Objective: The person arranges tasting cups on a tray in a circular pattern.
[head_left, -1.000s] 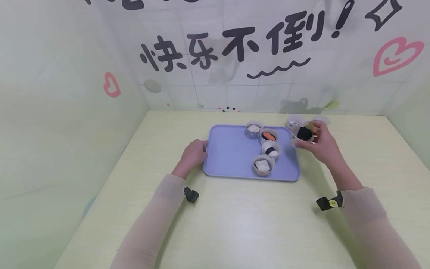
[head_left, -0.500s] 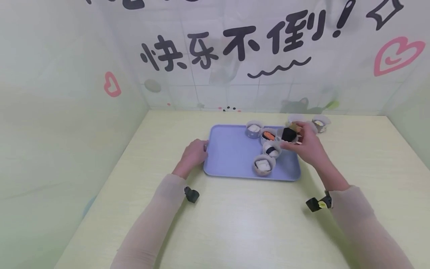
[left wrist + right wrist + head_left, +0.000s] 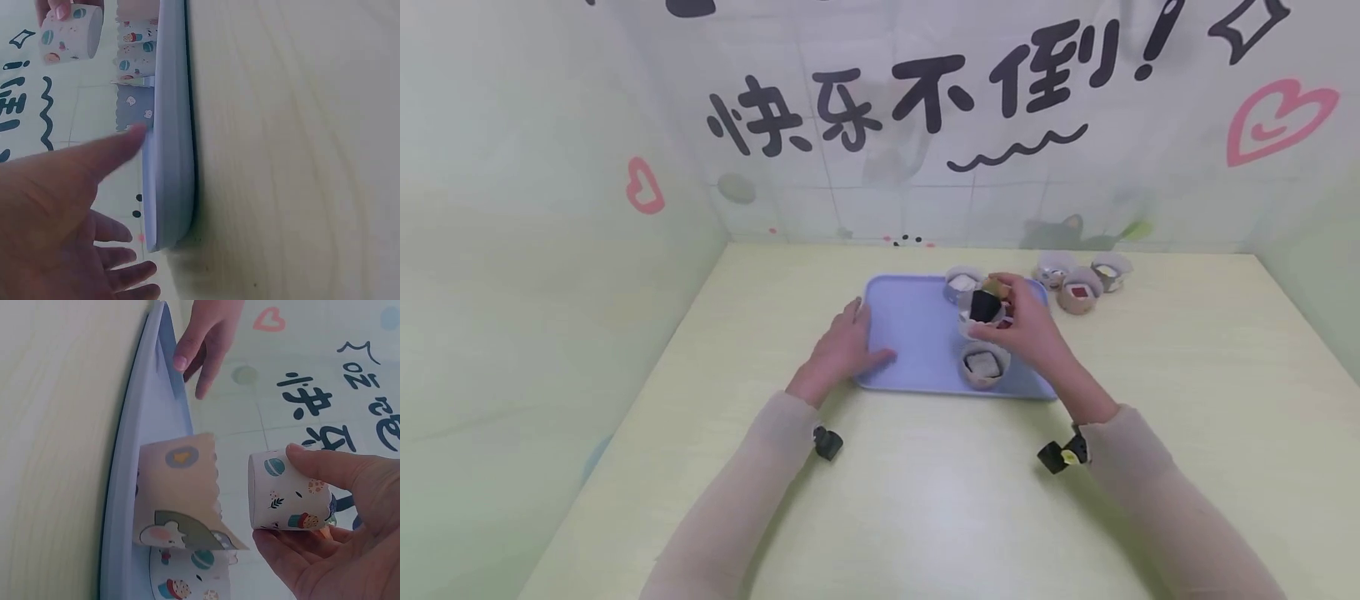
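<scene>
My right hand point(image 3: 1033, 329) holds a white paper cup point(image 3: 284, 490) printed with cupcakes and leaves, thumb on one side and fingers on the other. Inside it is a black-wrapped rice ball point(image 3: 985, 307). The cup is raised over the blue tray point(image 3: 913, 333). On the tray, a beige paper cup point(image 3: 178, 487) with a white filling stands nearest the front, and a cup with white pieces point(image 3: 962, 285) at the back. Other cups between them are mostly hidden by my right hand. At the tray's left edge, my left hand point(image 3: 846, 346) has its fingers spread and thumb extended.
Right of the tray, three more paper cups stand on the pale wooden table point(image 3: 880, 492): a white one point(image 3: 1055, 271), a brown one with a red-and-white piece point(image 3: 1080, 293), and one with a yellowish filling point(image 3: 1110, 271). A printed wall sheet point(image 3: 895, 200) rises behind.
My right hand has carried the rice ball's cup leftward, from beyond the tray's right edge to above the tray. My left hand has loosened from the tray's edge and its fingers have spread.
</scene>
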Tool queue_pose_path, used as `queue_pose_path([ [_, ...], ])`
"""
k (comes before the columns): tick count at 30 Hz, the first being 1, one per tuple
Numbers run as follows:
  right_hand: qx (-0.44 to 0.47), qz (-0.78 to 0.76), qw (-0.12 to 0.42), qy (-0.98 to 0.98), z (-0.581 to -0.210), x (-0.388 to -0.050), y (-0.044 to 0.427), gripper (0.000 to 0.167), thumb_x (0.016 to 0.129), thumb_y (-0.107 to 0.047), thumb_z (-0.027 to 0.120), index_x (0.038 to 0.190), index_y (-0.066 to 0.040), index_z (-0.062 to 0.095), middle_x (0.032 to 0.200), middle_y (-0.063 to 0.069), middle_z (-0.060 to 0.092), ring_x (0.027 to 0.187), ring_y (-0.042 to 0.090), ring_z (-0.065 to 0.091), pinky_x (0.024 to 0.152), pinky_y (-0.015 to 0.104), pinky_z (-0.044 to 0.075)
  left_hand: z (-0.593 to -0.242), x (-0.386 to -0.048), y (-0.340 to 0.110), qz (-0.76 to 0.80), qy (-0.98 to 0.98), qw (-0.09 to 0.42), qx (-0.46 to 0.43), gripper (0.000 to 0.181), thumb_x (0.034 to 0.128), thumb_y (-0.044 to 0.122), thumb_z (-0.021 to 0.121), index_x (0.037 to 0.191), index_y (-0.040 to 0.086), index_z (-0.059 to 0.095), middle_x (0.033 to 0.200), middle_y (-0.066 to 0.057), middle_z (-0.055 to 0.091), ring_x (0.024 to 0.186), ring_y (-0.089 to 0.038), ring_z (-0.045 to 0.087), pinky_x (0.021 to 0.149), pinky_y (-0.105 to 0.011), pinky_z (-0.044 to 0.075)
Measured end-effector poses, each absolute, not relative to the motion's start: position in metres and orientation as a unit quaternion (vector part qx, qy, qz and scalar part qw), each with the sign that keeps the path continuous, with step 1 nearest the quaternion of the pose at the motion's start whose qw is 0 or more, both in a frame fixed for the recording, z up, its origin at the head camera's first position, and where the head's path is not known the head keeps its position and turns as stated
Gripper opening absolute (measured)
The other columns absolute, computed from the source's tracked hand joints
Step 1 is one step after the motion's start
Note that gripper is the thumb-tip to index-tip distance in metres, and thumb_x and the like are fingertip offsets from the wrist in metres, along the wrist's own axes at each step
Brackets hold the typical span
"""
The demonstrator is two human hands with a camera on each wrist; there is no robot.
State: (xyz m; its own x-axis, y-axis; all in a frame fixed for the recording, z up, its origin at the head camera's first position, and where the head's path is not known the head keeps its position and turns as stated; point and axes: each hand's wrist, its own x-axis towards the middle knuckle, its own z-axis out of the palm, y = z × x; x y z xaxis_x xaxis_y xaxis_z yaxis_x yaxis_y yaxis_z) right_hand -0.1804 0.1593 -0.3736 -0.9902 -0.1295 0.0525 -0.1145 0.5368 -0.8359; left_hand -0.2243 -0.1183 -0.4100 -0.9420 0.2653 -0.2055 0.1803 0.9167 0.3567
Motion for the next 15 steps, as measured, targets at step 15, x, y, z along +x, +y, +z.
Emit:
queue_pose_path([
  [15, -0.115, -0.395, -0.01, 0.911, -0.386, -0.179, 0.121, 0.085, 0.083, -0.025, 0.081, 0.149, -0.005, 0.033, 0.135, 0.024, 0.056, 0.117, 0.037, 0.059, 0.096, 0.049, 0.052, -0.407, -0.218, -0.128, 0.068, 0.963, 0.153, 0.21, 0.131, 0.0758, 0.074, 0.067, 0.158, -0.003, 0.001, 0.167, -0.021, -0.003, 0.156, -0.035, 0.006, 0.127, -0.047, 0.013],
])
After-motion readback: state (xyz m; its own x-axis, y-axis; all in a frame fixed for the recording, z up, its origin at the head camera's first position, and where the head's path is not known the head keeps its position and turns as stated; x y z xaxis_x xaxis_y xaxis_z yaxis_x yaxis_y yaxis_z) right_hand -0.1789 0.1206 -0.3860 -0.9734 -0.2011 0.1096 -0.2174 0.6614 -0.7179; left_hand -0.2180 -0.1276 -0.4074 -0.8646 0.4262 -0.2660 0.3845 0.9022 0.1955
